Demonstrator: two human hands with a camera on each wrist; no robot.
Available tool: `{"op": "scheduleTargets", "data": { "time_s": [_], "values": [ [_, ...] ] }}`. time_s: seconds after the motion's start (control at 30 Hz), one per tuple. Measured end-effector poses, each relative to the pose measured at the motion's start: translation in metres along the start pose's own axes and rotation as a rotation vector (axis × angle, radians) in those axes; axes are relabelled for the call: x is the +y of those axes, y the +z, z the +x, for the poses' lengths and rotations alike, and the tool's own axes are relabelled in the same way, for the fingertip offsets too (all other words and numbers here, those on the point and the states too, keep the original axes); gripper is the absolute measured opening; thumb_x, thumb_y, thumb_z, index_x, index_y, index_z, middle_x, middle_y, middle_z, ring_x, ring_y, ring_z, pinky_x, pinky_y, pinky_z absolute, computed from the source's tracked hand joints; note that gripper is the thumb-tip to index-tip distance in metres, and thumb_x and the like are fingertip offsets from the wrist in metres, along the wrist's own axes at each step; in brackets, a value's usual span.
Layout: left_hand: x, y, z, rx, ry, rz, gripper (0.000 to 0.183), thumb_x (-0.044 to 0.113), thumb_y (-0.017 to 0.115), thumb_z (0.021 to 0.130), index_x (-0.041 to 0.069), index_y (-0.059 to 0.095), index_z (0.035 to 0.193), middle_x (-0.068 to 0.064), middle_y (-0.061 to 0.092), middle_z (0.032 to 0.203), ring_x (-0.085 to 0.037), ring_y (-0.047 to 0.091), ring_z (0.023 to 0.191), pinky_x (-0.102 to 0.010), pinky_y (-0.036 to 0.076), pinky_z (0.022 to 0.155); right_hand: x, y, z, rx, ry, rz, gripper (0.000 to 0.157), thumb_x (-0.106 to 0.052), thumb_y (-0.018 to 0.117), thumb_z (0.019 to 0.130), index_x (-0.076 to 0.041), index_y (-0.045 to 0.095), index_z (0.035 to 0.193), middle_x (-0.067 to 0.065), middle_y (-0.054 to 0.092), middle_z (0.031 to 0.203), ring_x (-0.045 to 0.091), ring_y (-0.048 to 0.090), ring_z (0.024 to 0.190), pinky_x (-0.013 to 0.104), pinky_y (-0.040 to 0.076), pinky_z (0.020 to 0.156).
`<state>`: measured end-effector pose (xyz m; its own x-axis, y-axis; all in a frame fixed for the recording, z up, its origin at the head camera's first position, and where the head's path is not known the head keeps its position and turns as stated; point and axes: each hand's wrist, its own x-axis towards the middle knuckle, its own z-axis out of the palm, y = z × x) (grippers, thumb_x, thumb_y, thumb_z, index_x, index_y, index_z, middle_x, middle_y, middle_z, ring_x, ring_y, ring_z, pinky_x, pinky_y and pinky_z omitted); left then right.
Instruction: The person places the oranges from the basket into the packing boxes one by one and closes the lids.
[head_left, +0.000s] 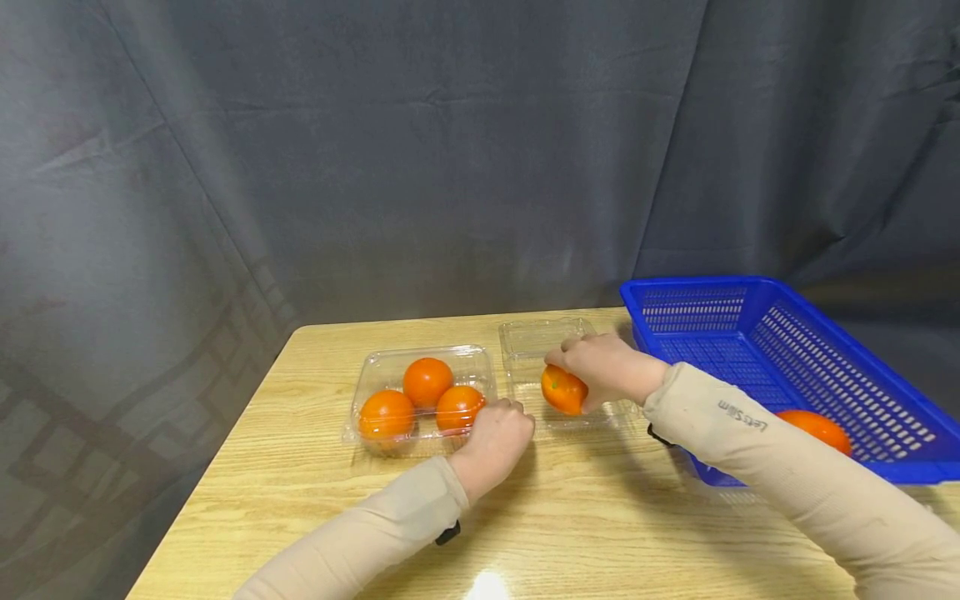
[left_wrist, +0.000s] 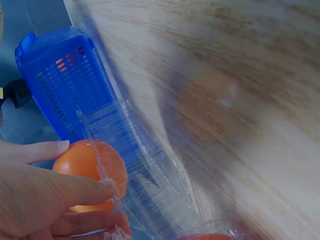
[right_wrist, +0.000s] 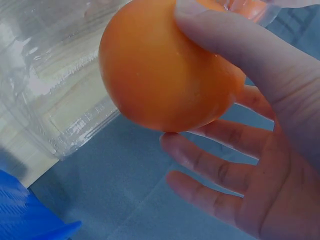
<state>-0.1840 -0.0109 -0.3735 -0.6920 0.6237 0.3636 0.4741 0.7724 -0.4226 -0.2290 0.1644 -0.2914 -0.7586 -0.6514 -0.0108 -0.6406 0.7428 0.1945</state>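
In the head view my right hand (head_left: 611, 367) grips an orange (head_left: 564, 390) over an open clear plastic container (head_left: 547, 337). The right wrist view shows the thumb across this orange (right_wrist: 160, 70), fingers on its far side. My left hand (head_left: 497, 437) is at the near edge, between the two containers. Seen from the left wrist, its thumb and fingers pinch the clear plastic rim (left_wrist: 111, 187) beside the orange. A second clear container (head_left: 468, 360), on the left, holds three oranges (head_left: 427, 382); my left hand partly covers its near right corner.
A blue perforated basket (head_left: 750, 287) stands on the right, with orange fruit (head_left: 817, 431) inside, partly hidden by my right sleeve. The wooden table (head_left: 315, 392) ends at a dark grey curtain (head_left: 450, 167) behind.
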Motion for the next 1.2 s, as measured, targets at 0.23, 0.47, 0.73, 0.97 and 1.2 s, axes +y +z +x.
{"op": "scheduleTargets", "data": {
  "time_s": [0.23,0.47,0.73,0.97,1.2],
  "values": [
    [0.000,0.000,0.000,-0.012,0.006,-0.011,0.012,0.011,0.072,0.072,0.023,0.071,0.073,0.008,0.062,0.067,-0.004,0.055,0.060,-0.015,0.046,0.050,-0.003,0.003,0.005,-0.053,0.012,0.014,0.064,-0.021,0.086,0.056,-0.014,0.057,0.114,0.005,0.062,0.094,0.025,0.061,0.079,0.039,0.051,0.065],
    [0.000,-0.002,0.000,-0.031,-0.001,0.000,0.011,0.013,0.072,0.073,0.024,0.071,0.073,0.008,0.063,0.068,-0.004,0.055,0.061,-0.016,0.047,0.051,-0.005,0.007,0.007,-0.024,-0.012,0.029,0.062,-0.021,0.086,0.056,-0.014,0.057,0.110,0.004,0.062,0.091,0.024,0.062,0.078,0.039,0.052,0.067],
    [0.000,-0.002,0.000,-0.013,-0.003,-0.013,0.011,0.013,0.071,0.073,0.024,0.070,0.072,0.008,0.062,0.068,-0.005,0.056,0.062,-0.016,0.047,0.051,-0.009,0.014,0.014,-0.037,-0.008,0.021,0.061,-0.022,0.087,0.056,-0.015,0.057,0.109,0.006,0.063,0.093,0.025,0.063,0.079,0.041,0.053,0.068],
    [0.000,-0.002,0.000,-0.014,0.003,0.002,0.011,0.013,0.072,0.073,0.024,0.071,0.073,0.008,0.063,0.069,-0.004,0.056,0.062,-0.015,0.048,0.051,-0.011,0.017,0.016,-0.007,-0.037,0.030,0.060,-0.022,0.086,0.057,-0.012,0.058,0.109,0.005,0.063,0.091,0.022,0.062,0.076,0.039,0.053,0.070],
    [0.000,-0.002,0.000,-0.005,0.007,0.008,0.011,0.013,0.072,0.073,0.024,0.071,0.074,0.008,0.063,0.069,-0.004,0.057,0.062,-0.015,0.047,0.051,-0.013,0.017,0.018,-0.014,-0.041,0.045,0.055,-0.021,0.085,0.057,-0.014,0.058,0.105,0.005,0.062,0.090,0.023,0.061,0.076,0.040,0.054,0.070]
  ]
}}
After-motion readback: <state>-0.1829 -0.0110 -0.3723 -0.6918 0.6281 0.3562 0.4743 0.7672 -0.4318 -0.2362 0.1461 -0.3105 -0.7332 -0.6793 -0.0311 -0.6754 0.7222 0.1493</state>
